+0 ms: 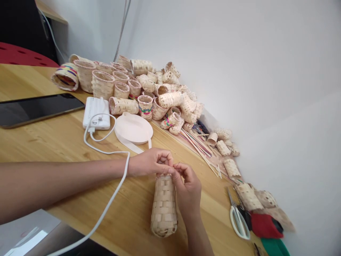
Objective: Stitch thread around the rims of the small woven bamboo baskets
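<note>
A woven basket (pixel 164 208), tall and narrow, lies on the wooden table in front of me with its pinkish rim under my fingers. My left hand (pixel 153 161) comes in from the left and is closed at the rim, fingertips pinched together. From the lower right, my right hand (pixel 188 185) meets it there, its thumb and forefinger also pinched. What the fingertips hold is too small to make out. A roll of flat white ribbon (pixel 134 128) lies just beyond my left hand.
Many woven baskets (pixel 103 83) are piled along the wall. A phone (pixel 39 108) and a white power bank (pixel 96 113) lie at left; its cable (pixel 114 195) crosses over my left forearm. Thin strips (pixel 197 144) lie behind, scissors (pixel 239 220) at right.
</note>
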The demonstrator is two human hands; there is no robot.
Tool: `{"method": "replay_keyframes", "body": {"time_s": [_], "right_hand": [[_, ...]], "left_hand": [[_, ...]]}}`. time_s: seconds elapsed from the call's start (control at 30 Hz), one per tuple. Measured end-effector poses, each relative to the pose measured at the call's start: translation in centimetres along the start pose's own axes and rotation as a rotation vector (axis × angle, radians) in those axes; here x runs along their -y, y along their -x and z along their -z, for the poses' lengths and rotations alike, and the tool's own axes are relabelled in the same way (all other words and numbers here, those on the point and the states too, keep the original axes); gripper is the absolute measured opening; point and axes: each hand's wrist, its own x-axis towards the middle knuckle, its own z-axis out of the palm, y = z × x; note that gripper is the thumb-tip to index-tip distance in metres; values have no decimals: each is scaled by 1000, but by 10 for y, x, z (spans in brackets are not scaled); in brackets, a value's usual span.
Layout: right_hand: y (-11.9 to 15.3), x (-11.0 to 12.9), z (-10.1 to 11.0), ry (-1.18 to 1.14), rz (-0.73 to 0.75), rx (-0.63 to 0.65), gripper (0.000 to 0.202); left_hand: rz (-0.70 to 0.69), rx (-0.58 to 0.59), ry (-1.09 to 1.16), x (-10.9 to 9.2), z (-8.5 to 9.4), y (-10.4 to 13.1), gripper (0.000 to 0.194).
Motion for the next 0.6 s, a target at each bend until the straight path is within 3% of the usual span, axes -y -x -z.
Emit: {"method": "replay_keyframes", "body": {"time_s": [0.13, 0.3, 0.43, 0.6], "right_hand": [[1, -2, 1, 152, 139, -13, 7], [2, -3, 0, 153, 163, -27, 7], [2, -3, 0, -30, 23, 2, 11], [-3, -6, 5, -264, -199, -97, 20]], "left_hand": [[4, 29, -34, 0, 1, 0, 40], [-16, 45, -147, 1, 3, 1, 40], [-42, 85, -180, 1, 4, 1, 36], [-9, -42, -285, -1, 7, -1, 40]]}}
